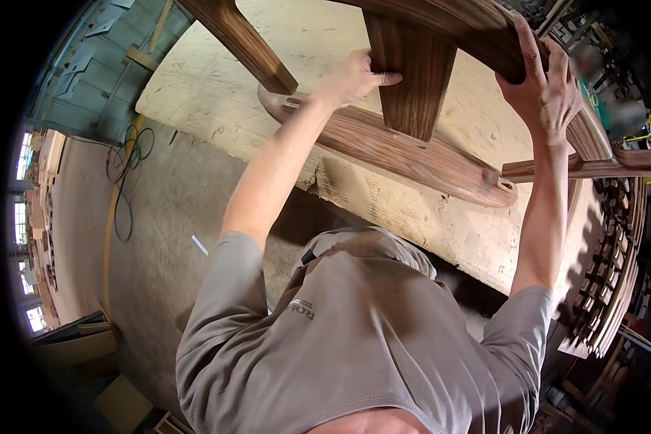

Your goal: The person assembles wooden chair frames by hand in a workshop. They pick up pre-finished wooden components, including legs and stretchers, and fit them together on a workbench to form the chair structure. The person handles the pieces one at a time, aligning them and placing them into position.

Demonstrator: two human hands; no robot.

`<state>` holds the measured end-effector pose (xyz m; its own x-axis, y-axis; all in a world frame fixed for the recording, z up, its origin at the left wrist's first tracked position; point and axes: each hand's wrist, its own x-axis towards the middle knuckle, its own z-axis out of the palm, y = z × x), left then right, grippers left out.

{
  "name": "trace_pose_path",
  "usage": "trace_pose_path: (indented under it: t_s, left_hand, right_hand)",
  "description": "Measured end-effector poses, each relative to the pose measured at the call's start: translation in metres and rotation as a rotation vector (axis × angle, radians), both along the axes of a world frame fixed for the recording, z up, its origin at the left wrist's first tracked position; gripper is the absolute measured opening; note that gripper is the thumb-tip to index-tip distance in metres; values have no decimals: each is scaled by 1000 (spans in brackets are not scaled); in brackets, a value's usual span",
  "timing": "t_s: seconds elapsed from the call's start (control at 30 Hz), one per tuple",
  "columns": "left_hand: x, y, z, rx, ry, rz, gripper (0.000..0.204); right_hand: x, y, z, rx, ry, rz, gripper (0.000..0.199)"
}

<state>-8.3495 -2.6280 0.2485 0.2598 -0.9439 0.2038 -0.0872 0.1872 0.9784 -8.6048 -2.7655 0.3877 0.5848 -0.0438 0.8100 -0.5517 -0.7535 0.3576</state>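
A dark wooden chair back has a curved top rail [477, 32], a broad flat splat [416, 72] and a left post [249, 43]. My left hand [358, 78] grips the splat's left edge, thumb across its face and fingers behind. Over the right part of the curved rail, my right hand [546, 90] is wrapped, its fingertips on the far side. Below lies a long rounded wooden rail [412, 160] with slots near its ends. The splat's lower end meets its middle; whether it is seated I cannot tell. The left post's end is beside the left slot.
A worn, pale padded worktop [210, 94] carries the wood. Another dark wooden piece [600, 166] juts in at the right, near stacked wooden parts [607, 267]. A black cable [126, 173] coils on the floor by a yellow line [108, 253]. A green cabinet [79, 87] stands far left.
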Motion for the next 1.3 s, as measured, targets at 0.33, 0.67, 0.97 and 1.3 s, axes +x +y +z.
trace_pose_path:
  t_s: [0.33,0.67,0.97,1.3]
  left_hand:
    - [-12,5,-16,-46,155,-28,45]
    - [-1,5,-39,47,153,17,45]
    - [0,14,-34,158,154,106,45]
    - [-70,146,-22,271,1516,-4,63]
  right_hand:
    - [-3,2,-9,-135,64,12,106]
    - [16,12,-16,-80,115,32,104]
    - [7,25,-15,32,130,63,100]
    - [-90,143,-8,418,345,-42,24]
